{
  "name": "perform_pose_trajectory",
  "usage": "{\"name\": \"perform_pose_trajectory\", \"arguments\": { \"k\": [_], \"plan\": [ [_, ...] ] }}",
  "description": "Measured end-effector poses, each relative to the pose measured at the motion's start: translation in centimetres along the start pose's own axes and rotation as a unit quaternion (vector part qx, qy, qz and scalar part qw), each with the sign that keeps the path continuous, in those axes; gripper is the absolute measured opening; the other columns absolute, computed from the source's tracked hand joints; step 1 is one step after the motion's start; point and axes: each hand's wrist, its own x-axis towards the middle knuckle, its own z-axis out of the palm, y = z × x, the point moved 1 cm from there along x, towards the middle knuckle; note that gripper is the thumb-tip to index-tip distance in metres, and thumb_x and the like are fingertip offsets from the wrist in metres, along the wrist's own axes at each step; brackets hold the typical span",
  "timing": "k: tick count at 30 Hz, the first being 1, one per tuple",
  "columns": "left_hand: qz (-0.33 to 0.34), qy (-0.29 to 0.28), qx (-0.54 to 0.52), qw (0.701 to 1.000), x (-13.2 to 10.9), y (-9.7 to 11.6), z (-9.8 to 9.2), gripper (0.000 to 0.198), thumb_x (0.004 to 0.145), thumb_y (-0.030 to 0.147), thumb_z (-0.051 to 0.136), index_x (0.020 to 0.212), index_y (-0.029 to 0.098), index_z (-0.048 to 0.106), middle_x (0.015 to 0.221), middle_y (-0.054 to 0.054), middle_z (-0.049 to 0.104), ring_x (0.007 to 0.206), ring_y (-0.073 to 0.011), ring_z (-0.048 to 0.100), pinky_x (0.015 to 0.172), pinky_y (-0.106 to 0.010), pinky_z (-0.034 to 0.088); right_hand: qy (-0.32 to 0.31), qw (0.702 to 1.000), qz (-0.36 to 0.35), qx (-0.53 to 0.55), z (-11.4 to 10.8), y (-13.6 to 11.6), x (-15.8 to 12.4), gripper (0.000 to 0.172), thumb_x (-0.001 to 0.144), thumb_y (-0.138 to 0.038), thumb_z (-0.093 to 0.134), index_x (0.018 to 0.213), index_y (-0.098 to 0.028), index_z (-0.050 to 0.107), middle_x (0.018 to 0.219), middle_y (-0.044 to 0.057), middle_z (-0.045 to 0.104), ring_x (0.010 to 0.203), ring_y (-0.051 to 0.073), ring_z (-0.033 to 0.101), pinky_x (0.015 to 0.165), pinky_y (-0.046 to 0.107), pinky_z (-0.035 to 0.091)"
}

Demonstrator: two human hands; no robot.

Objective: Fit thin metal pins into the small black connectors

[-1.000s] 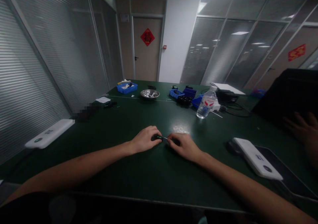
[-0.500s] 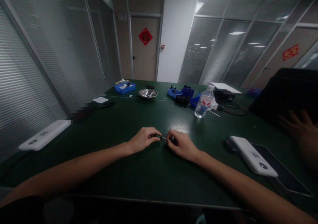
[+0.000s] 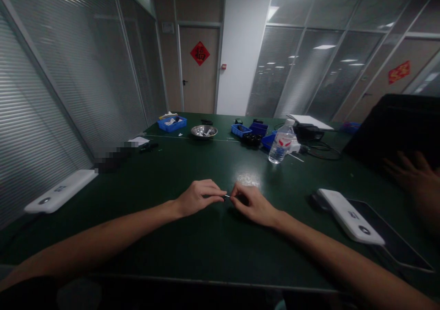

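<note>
Over the middle of the green table (image 3: 165,250), my left hand (image 3: 197,198) is closed in a pinch, thumb against fingertips. A small dark piece (image 3: 225,199) shows at those fingertips, mostly covered, so its kind is unclear. My right hand (image 3: 252,203) rests just to the right, thumb and forefinger pinched on the end of a thin silvery rod (image 3: 228,196). The rod spans the narrow gap between both hands; whether it enters the dark piece I cannot make out.
Beyond my hands stand a metal bowl (image 3: 204,136), a blue tray (image 3: 172,128), a small blue bin (image 3: 241,134) and a water bottle (image 3: 280,149). White devices lie left (image 3: 62,191) and right (image 3: 349,216). Another person's hand (image 3: 415,177) is at far right.
My left fingers have straightened and shifted toward my right hand. Less of the dark piece shows now, and the gap between my hands is smaller. My right hand has barely moved.
</note>
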Motion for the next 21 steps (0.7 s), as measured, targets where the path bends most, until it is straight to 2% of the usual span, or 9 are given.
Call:
{"name": "perform_pose_trajectory", "arguments": {
  "k": [3, 7, 10, 12, 16, 18, 21],
  "plan": [
    [0.018, 0.005, -0.003, 1.000, -0.1, 0.6, 0.2, 0.025, 0.095, 0.022, 0.071, 0.119, 0.017, 0.077, 0.101, -0.010, 0.076, 0.093, -0.0193, 0.070, 0.082, -0.032, 0.058, -0.003, 1.000, -0.010, 0.018, 0.4, -0.3, -0.2, 0.010, 0.100, -0.029, 0.058, 0.098, -0.020, 0.061, 0.078, -0.002, 0.061, 0.066, 0.013, 0.053, 0.061, 0.026, 0.039],
    [0.000, 0.087, -0.040, 0.995, -0.1, 1.0, 0.6, 0.026, 0.094, 0.023, 0.072, 0.119, 0.018, 0.077, 0.102, -0.009, 0.078, 0.093, -0.0187, 0.072, 0.083, -0.031, 0.059, 0.052, 0.996, 0.009, 0.073, 0.9, -0.6, -0.1, 0.020, 0.103, -0.036, 0.055, 0.092, -0.019, 0.059, 0.077, -0.001, 0.059, 0.068, 0.014, 0.053, 0.062, 0.026, 0.040],
    [-0.011, 0.109, -0.061, 0.992, 0.0, 1.3, 0.6, 0.027, 0.094, 0.023, 0.072, 0.120, 0.018, 0.077, 0.103, -0.009, 0.078, 0.094, -0.0190, 0.073, 0.084, -0.032, 0.060, 0.063, 0.993, 0.016, 0.098, 0.9, -0.8, 0.1, 0.024, 0.104, -0.040, 0.053, 0.091, -0.019, 0.058, 0.079, 0.000, 0.058, 0.070, 0.014, 0.054, 0.062, 0.026, 0.040],
    [-0.023, 0.094, -0.056, 0.994, 0.0, 1.3, 0.5, 0.026, 0.094, 0.023, 0.072, 0.119, 0.019, 0.077, 0.104, -0.009, 0.078, 0.094, -0.0192, 0.072, 0.084, -0.032, 0.060, 0.050, 0.997, 0.005, 0.065, 0.5, -1.0, 0.1, 0.021, 0.104, -0.037, 0.053, 0.093, -0.020, 0.058, 0.078, 0.000, 0.059, 0.068, 0.014, 0.054, 0.061, 0.026, 0.040],
    [-0.041, 0.012, -0.016, 0.999, 0.0, 1.3, 0.4, 0.023, 0.096, 0.023, 0.069, 0.116, 0.020, 0.078, 0.104, -0.009, 0.076, 0.096, -0.0195, 0.071, 0.085, -0.033, 0.059, -0.012, 0.998, -0.020, -0.056, -0.3, -1.4, 0.0, 0.010, 0.101, -0.029, 0.056, 0.101, -0.020, 0.061, 0.080, 0.000, 0.062, 0.066, 0.013, 0.054, 0.061, 0.026, 0.039],
    [-0.045, -0.006, -0.011, 0.999, 0.1, 1.3, 0.4, 0.022, 0.096, 0.024, 0.068, 0.116, 0.020, 0.078, 0.106, -0.009, 0.076, 0.097, -0.0197, 0.070, 0.086, -0.033, 0.059, -0.015, 0.998, -0.017, -0.063, -0.3, -1.4, -0.1, 0.010, 0.101, -0.028, 0.056, 0.102, -0.020, 0.061, 0.080, -0.001, 0.062, 0.065, 0.012, 0.053, 0.061, 0.026, 0.039],
    [-0.048, 0.005, -0.034, 0.998, 0.1, 1.3, 0.5, 0.022, 0.097, 0.025, 0.068, 0.116, 0.019, 0.078, 0.106, -0.009, 0.076, 0.096, -0.0190, 0.070, 0.086, -0.032, 0.058, 0.004, 1.000, -0.008, -0.009, 0.1, -1.5, -0.1, 0.012, 0.102, -0.030, 0.054, 0.100, -0.020, 0.060, 0.077, -0.002, 0.060, 0.062, 0.012, 0.051, 0.058, 0.025, 0.038]
  ]
}}
